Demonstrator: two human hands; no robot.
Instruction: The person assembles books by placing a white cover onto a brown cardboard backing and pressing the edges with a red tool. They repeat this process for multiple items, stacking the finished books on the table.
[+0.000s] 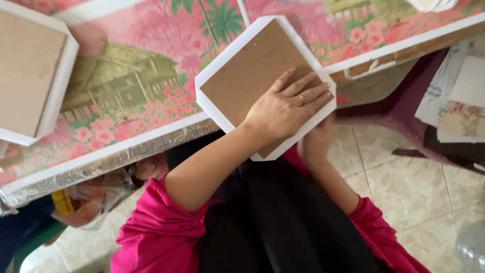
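Two frames lie before us. Far left, a second white-edged frame rests on the pink printed table cover, well apart. Our left hand lies open and flat on the white frame's brown backing, which overhangs the table edge, turned cornerwise. Beneath it our right hand supports the underside; its grip is hidden. Papers sit far right.
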